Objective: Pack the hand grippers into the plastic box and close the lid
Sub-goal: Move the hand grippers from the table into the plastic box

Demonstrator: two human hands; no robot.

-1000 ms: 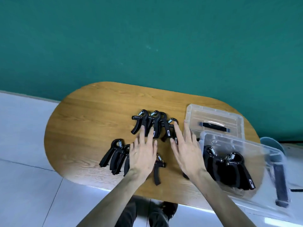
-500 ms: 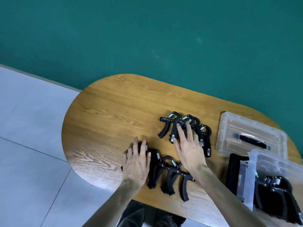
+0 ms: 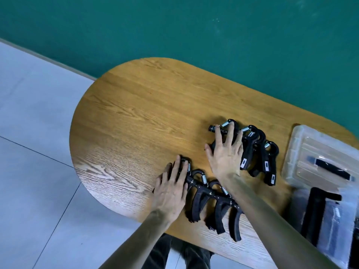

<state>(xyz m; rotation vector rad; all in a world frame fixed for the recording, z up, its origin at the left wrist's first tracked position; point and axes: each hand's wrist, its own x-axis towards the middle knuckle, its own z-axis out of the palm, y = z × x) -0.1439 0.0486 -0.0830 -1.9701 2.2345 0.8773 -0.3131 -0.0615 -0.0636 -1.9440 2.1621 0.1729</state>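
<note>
Head view. Black hand grippers with coiled steel springs are laid in two rows on the oval wood-grain table [image 3: 136, 117]: near row [image 3: 211, 202], about four counted; far row [image 3: 258, 152], about four, at 1 o'clock of it. Left hand [image 3: 172, 188], grip released, is laid flat on the near row; right hand [image 3: 226, 154], fingers spread, on the far row. Clear plastic lid [image 3: 303, 152] at 3 o'clock; box [image 3: 330, 220] partly cut off.

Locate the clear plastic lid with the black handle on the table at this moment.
In the head view the lid lies flat at the table's right end, right of the far cluster of hand grippers and behind the plastic box.
</note>
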